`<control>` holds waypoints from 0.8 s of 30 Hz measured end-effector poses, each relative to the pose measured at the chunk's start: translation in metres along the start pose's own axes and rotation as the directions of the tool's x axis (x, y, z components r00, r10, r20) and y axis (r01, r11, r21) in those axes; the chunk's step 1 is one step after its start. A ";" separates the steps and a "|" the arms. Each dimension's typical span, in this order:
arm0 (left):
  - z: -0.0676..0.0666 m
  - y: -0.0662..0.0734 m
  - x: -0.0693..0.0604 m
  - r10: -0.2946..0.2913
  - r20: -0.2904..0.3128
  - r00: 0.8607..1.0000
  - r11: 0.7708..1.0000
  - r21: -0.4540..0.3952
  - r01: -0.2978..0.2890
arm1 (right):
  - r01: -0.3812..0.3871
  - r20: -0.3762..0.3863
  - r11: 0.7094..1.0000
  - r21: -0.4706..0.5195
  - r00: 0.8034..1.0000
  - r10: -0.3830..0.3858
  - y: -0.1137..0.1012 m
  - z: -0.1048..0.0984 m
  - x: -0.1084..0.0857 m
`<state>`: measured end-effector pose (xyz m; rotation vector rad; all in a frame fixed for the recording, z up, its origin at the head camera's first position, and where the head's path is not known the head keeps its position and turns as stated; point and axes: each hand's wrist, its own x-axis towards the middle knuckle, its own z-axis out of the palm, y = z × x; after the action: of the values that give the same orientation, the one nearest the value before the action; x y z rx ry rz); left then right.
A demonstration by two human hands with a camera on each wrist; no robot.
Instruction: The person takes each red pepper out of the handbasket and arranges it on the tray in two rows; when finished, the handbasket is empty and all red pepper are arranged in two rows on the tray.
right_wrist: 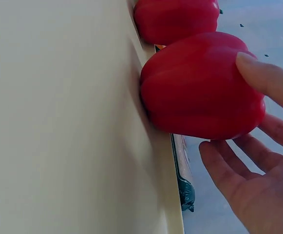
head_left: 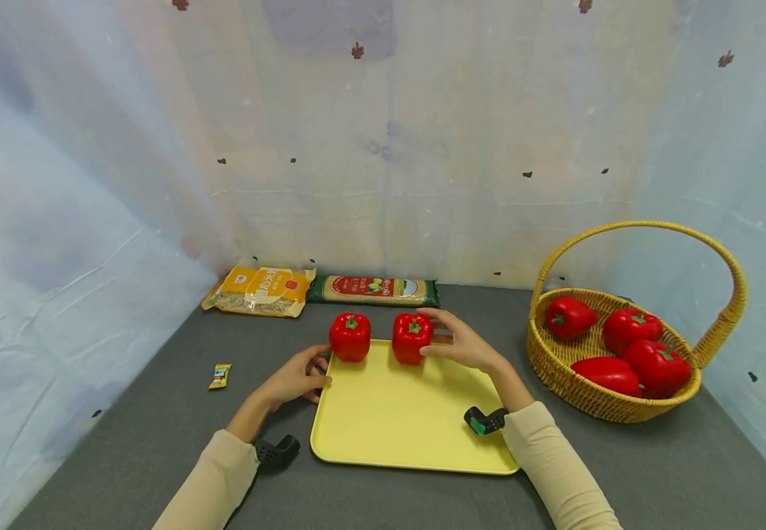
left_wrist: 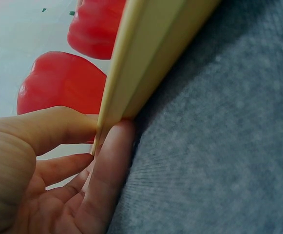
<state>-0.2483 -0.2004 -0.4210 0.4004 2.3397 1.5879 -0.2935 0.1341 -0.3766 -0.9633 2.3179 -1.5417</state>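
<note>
A yellow tray lies on the dark grey table, with two red bell peppers upright at its far edge. My left hand grips the tray's left rim; in the left wrist view the thumb is on the rim and a finger presses it from the outer side. The left bell pepper stands just beyond this hand, untouched. My right hand holds the right bell pepper from its right side. In the right wrist view the thumb lies against the bell pepper, its other fingers curved around the far side, partly hidden.
A yellow wicker basket with a tall handle stands to the right, holding several red peppers. Behind the tray lie an orange-and-clear food bag and a long green-and-red noodle packet. A small yellow packet lies at left.
</note>
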 end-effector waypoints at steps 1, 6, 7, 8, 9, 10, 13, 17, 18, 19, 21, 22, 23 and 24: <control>0.000 -0.003 0.002 0.000 -0.001 1.000 1.000 0.002 0.000 | 0.004 0.000 1.000 0.004 1.000 -0.004 0.000 0.000 0.000; -0.002 -0.020 0.011 -0.010 -0.013 1.000 1.000 0.008 0.010 | 0.008 -0.003 1.000 -0.008 1.000 -0.008 0.000 0.000 0.000; -0.002 -0.021 0.012 -0.010 -0.014 1.000 1.000 0.007 0.010 | 0.004 -0.003 1.000 -0.010 1.000 -0.004 0.000 0.000 0.000; -0.003 -0.022 0.012 -0.011 -0.015 1.000 1.000 0.005 0.011 | 0.000 -0.003 1.000 -0.013 1.000 0.000 0.000 0.000 0.000; -0.003 -0.023 0.013 -0.011 -0.015 1.000 1.000 0.003 0.011 | -0.005 -0.003 1.000 -0.014 1.000 0.004 0.000 0.000 0.000; -0.003 -0.023 0.013 -0.010 -0.015 1.000 1.000 0.001 0.010 | -0.009 -0.002 1.000 -0.014 1.000 0.009 0.000 0.000 0.000; -0.003 -0.023 0.012 -0.006 -0.012 1.000 1.000 -0.007 0.006 | -0.015 0.003 1.000 0.000 1.000 0.015 0.000 0.000 0.000; -0.003 -0.024 0.012 -0.006 -0.008 1.000 1.000 -0.008 0.006 | -0.013 0.006 1.000 0.000 1.000 0.013 -0.001 0.000 -0.001; -0.003 -0.024 0.012 -0.006 -0.008 1.000 1.000 -0.007 0.006 | -0.012 0.005 1.000 -0.006 1.000 0.012 -0.001 -0.001 -0.001; -0.003 -0.024 0.012 -0.006 -0.008 1.000 1.000 -0.006 0.006 | -0.008 0.003 1.000 -0.011 1.000 0.008 -0.001 -0.001 -0.001; -0.003 -0.024 0.012 -0.007 -0.009 1.000 1.000 -0.006 0.007 | -0.002 -0.002 1.000 -0.015 1.000 0.002 -0.001 -0.002 -0.001; -0.003 -0.024 0.013 -0.007 -0.010 1.000 1.000 -0.007 0.007 | -0.002 -0.004 1.000 -0.017 1.000 0.002 -0.001 -0.002 -0.001; -0.003 -0.024 0.013 -0.007 -0.010 1.000 1.000 -0.007 0.007 | -0.001 -0.007 1.000 -0.020 1.000 0.000 -0.001 -0.002 -0.001; -0.003 -0.024 0.013 -0.007 -0.011 1.000 1.000 -0.007 0.007 | 0.001 -0.006 1.000 -0.018 1.000 -0.001 -0.001 -0.003 -0.001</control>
<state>-0.2629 -0.2067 -0.4432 0.3831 2.3408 1.5981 -0.2932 0.1366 -0.3744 -0.9655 2.3397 -1.5288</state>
